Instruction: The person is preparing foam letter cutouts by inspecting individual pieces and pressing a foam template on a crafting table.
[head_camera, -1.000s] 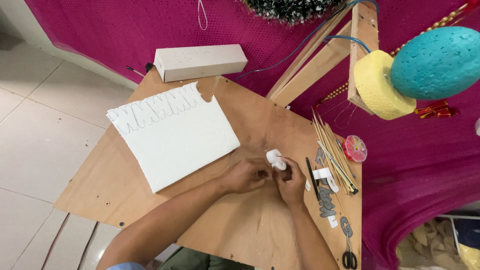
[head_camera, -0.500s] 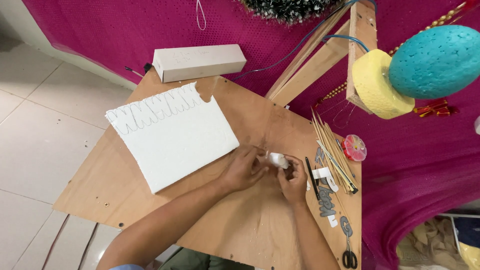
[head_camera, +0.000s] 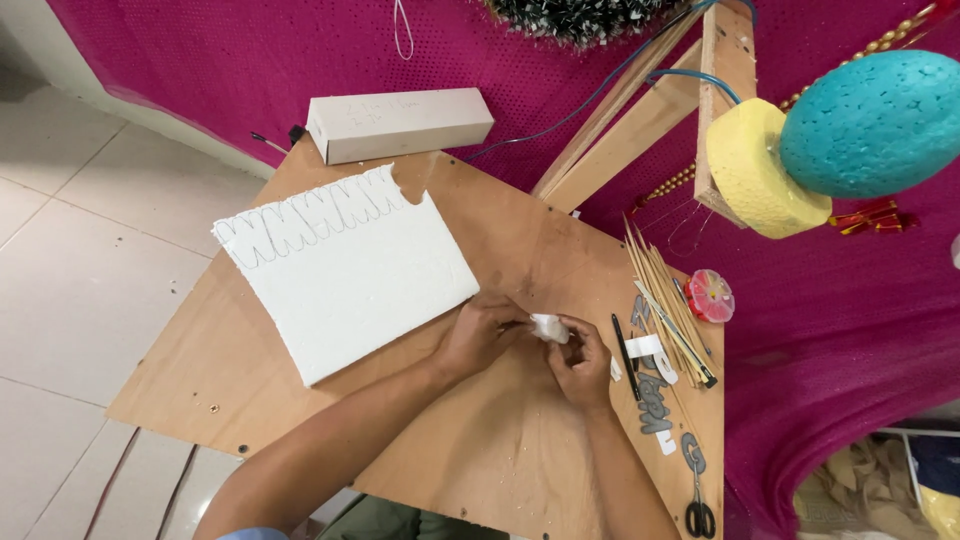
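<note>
Magenta cloth backs a plywood worktop (head_camera: 300, 400) in mid-frame; at its centre the left hand (head_camera: 485, 335) and right hand (head_camera: 580, 360) both pinch a small white foam piece (head_camera: 548, 327), fingers closed on it, seemingly being shaped. Next calls for fine fingertip control. White foam sheet (head_camera: 345, 265) lies left; no containers show

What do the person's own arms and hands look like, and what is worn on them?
Both forearms are bare. The left hand and right hand wear no gloves; no rings or watch are visible. A bit of light blue sleeve shows at the bottom edge, on the left arm.
</note>
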